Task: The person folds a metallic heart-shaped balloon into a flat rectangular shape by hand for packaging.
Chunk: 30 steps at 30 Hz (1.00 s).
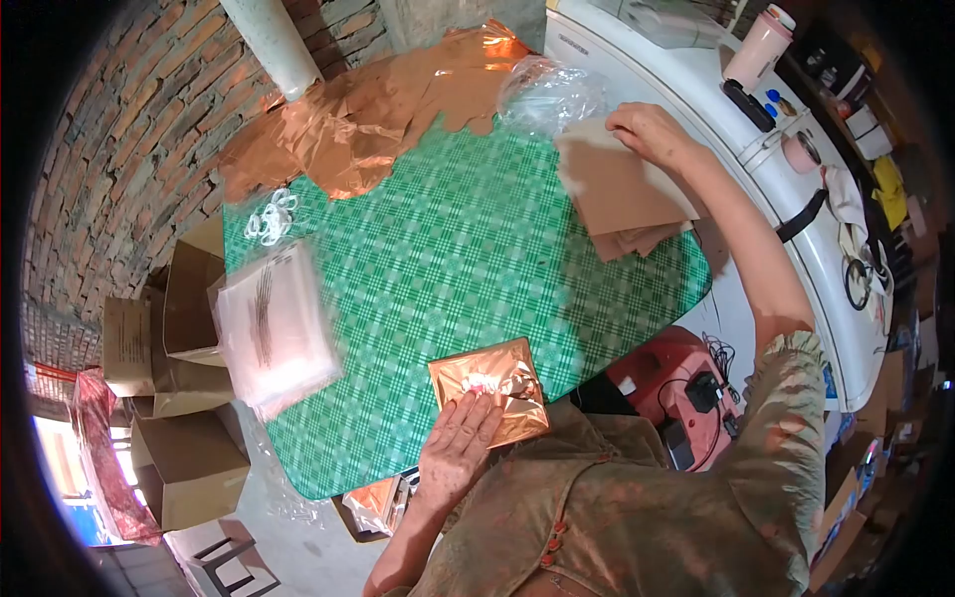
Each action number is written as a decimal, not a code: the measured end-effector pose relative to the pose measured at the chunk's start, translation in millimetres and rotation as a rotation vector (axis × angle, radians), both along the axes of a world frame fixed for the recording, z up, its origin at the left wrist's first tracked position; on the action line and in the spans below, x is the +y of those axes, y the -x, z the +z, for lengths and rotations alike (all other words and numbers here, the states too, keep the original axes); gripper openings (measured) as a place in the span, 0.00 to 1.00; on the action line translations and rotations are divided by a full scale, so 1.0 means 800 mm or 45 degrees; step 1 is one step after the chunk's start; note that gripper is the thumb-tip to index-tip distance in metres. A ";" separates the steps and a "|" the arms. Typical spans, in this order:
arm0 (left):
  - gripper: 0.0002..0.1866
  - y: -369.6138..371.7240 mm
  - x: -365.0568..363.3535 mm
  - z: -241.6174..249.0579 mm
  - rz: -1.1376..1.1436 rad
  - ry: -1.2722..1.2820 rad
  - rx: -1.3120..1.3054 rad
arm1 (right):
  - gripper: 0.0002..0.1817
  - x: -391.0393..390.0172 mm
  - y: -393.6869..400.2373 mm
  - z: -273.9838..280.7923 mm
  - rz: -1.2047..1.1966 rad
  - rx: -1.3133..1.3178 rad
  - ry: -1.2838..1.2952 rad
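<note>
My left hand (464,438) lies flat, fingers stretched out, on a square packet covered in shiny copper-coloured foil (512,383) at the table's near edge. Over at the far right, my right hand (652,134) has its fingertips pinched at the upper edge of a brown paper sheet (627,189). More brown sheets (637,242) show beneath that one, in a loosely fanned stack. Both rest on a green plaid tablecloth (428,239).
Copper foil sheets (428,90) cover the table's far edge beside crumpled clear plastic (552,95). At left lie clear plastic bags (279,328) and white bands (271,217). Open cardboard boxes (189,458) stand left of the table. A white appliance (686,75) borders the right.
</note>
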<state>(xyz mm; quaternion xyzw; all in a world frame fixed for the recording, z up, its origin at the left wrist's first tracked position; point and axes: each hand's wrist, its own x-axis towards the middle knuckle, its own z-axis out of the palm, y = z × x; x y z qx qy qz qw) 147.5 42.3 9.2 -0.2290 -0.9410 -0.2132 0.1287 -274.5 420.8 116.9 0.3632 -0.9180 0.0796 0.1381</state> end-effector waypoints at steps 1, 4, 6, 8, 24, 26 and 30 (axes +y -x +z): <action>0.27 0.000 0.000 0.001 0.001 -0.002 -0.004 | 0.04 -0.003 0.004 0.002 0.000 -0.019 -0.029; 0.28 0.000 -0.001 0.000 -0.001 0.014 0.001 | 0.04 -0.007 0.010 0.007 0.048 -0.023 -0.109; 0.28 0.001 -0.001 0.000 -0.004 0.028 0.005 | 0.04 -0.010 0.011 0.011 0.057 -0.022 -0.193; 0.28 0.001 -0.002 0.000 -0.004 0.035 0.004 | 0.03 -0.015 0.010 0.018 0.030 -0.035 -0.309; 0.27 0.000 0.000 0.002 0.003 0.040 -0.028 | 0.03 0.002 0.054 0.022 0.089 -0.372 -0.229; 0.27 0.000 -0.001 0.002 -0.001 0.037 -0.036 | 0.04 -0.001 0.058 0.023 0.073 -0.414 -0.220; 0.27 0.000 -0.001 0.001 0.004 0.042 -0.035 | 0.06 -0.008 0.051 0.030 0.044 -0.410 -0.287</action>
